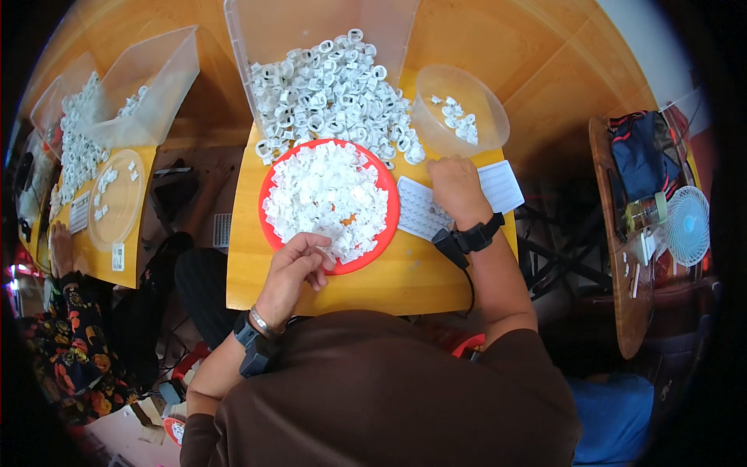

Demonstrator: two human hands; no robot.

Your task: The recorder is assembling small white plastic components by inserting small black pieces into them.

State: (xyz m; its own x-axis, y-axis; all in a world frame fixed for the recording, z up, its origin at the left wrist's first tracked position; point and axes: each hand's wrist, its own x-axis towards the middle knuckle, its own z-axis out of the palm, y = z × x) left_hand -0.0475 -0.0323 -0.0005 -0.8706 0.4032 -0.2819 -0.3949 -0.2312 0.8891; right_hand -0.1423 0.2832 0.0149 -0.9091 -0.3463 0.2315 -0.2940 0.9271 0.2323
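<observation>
My left hand [294,266] is over the near edge of a red round tray [393,204], its thumb and fingers curled in a pinch. Small white plastic pieces [323,187] fill that tray; whether one is between my fingertips is too small to tell. Further right, my right hand [459,187] is closed above a white tray with rows of small pockets [420,210], covering its middle. Its fingertips are hidden from view. The white tray's right end [502,187] shows beyond the hand. Dark bands with small boxes are strapped round both my wrists.
White ring-shaped parts [323,89] spill from a clear bin [240,58] onto the yellow table [311,294]. Beside them stands a translucent round tub [498,124] with a few white pieces. At left, another person's hand [61,247] rests at a similar table. A small blue fan [688,226] is far right.
</observation>
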